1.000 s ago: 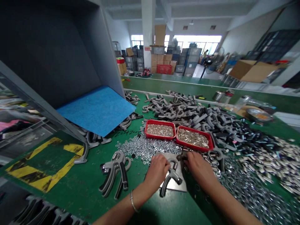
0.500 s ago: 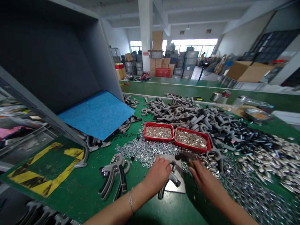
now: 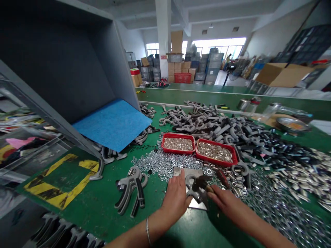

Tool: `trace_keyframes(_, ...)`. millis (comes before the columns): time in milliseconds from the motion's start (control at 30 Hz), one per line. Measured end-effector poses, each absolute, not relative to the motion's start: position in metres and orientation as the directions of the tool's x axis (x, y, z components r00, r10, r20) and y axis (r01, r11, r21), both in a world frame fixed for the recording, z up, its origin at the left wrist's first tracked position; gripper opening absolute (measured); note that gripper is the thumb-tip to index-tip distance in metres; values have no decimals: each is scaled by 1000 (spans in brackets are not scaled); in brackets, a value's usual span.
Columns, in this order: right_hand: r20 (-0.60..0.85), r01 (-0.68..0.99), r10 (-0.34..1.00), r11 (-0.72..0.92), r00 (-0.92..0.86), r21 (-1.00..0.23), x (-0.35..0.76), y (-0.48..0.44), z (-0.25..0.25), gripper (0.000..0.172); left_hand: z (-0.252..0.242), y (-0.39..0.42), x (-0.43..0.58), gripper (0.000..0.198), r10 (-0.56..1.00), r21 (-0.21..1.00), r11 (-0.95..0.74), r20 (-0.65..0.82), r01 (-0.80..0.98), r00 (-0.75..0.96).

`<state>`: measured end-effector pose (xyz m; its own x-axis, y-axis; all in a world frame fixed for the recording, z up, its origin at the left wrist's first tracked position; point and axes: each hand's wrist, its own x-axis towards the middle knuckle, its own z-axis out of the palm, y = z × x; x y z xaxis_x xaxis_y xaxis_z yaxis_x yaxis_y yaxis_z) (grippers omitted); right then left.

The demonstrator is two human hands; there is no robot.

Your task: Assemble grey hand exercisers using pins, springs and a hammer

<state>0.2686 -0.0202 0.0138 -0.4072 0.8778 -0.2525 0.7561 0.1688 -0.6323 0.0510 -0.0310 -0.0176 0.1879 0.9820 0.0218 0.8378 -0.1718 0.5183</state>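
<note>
left hand (image 3: 176,202) against grey hand gripper (image 3: 193,187), right hand (image 3: 227,204) holding dark tool (image 3: 203,183) over it

Daylight is pouring through the windows (image 3: 218,44) at upper centre, glaring nearly white. Deep shadow is filling the grey cabinet (image 3: 57,69) at upper left, a soft shadow is gathering under the right hand (image 3: 229,206), and the frame's edges are bending.
</note>
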Motion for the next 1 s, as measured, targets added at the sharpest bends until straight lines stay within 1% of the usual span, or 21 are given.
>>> trace_keyframes(33,-269,730,880,120,-392,-673,279,-23,9,31,-14,-29,49,90,981,541,-178,27,822,194)
trace_keyframes(100,-338,718,872,23,-355,-696,301,-29,4,39,-6,-22,44,85,980,641,-140,-20,755,199)
trace_keyframes(167,-375,759,873,-8,-311,-651,323,-29,5,45,1,-14,37,71,965,777,-45,-129,628,229)
trace_keyframes(200,-350,794,892,16,-285,-608,331,-26,7,46,3,-9,34,65,955,822,-2,-167,569,245)
trace_keyframes(233,-288,831,922,62,-260,-553,336,-20,9,45,5,-5,30,60,952,846,16,-176,533,250)
trace_keyframes(267,-203,872,951,112,-233,-476,339,-12,9,42,5,-1,26,55,957,847,1,-154,531,245)
trace_keyframes(333,-42,941,982,162,-182,-298,336,7,5,33,2,2,18,42,977,787,-80,-58,612,203)
trace_keyframes(400,19,971,987,158,-157,-177,327,23,-4,23,-3,-3,12,25,980,704,-144,4,696,199)
trace_keyframes(433,15,977,988,152,-152,-150,322,29,-9,19,-6,-8,10,19,979,674,-161,15,721,205)
trace_keyframes(500,-1,979,988,150,-152,-136,316,36,-14,15,-11,-21,9,20,980,645,-163,21,746,197)
trace_keyframes(567,13,980,990,141,-140,-140,315,38,-9,19,-15,-35,13,39,985,627,-144,19,765,170)
trace_keyframes(600,40,974,991,136,-130,-182,314,38,-3,22,-16,-39,15,49,987,619,-135,14,774,161)
trace_keyframes(633,75,957,990,134,-118,-258,311,38,6,26,-17,-42,18,56,988,613,-128,8,779,157)
trace_keyframes(667,100,918,989,138,-109,-371,306,37,15,29,-18,-43,20,59,987,612,-128,2,781,161)
trace_keyframes(700,108,845,989,139,-97,-516,299,35,24,30,-18,-42,22,58,985,615,-135,-1,777,172)
trace_keyframes(767,49,586,995,91,-88,-805,274,29,34,31,-19,-37,24,51,980,631,-155,3,760,198)
trace_keyframes(800,0,423,996,36,-84,-905,259,25,33,31,-19,-35,24,47,978,639,-168,11,750,209)
trace_keyframes(833,-41,284,995,-14,-89,-959,244,20,29,31,-19,-32,24,43,976,645,-177,20,743,215)
trace_keyframes(867,-63,196,993,-43,-97,-980,229,16,23,31,-20,-30,23,40,976,649,-183,27,739,218)
trace_keyframes(900,-70,161,993,-54,-96,-985,217,12,14,31,-21,-29,23,39,976,650,-184,32,737,215)
trace_keyframes(1000,-63,199,995,-46,-82,-979,197,7,-11,30,-24,-29,22,40,976,650,-184,35,738,213)
